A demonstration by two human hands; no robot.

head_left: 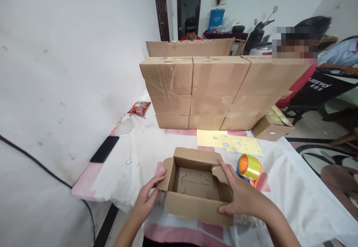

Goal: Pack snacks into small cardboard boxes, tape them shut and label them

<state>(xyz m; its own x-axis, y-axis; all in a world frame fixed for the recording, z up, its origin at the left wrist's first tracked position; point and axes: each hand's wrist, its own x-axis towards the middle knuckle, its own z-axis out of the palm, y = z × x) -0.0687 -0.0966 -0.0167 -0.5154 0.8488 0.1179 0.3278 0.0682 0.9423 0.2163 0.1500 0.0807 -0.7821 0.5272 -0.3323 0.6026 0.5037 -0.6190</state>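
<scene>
An open cardboard box (200,208) sits on the table in front of me, its flaps folded outward and its inside bare. My left hand (148,193) pinches the box's left end flap between thumb and fingers. Across the right end, my right hand (242,194) grips the box, with its fingers by the back corner and its thumb on the front flap. The right end flap has a torn edge and is partly covered by that hand. Just beyond my right hand lie rolls of tape (253,166), a yellow one on top of orange and blue ones.
Stacked taped boxes (211,90) form a wall at the back of the table. A smaller box (272,126) stands at its right. Yellow paper (243,144), a black phone (104,149) and a red snack packet (140,108) lie around. People sit beyond the table.
</scene>
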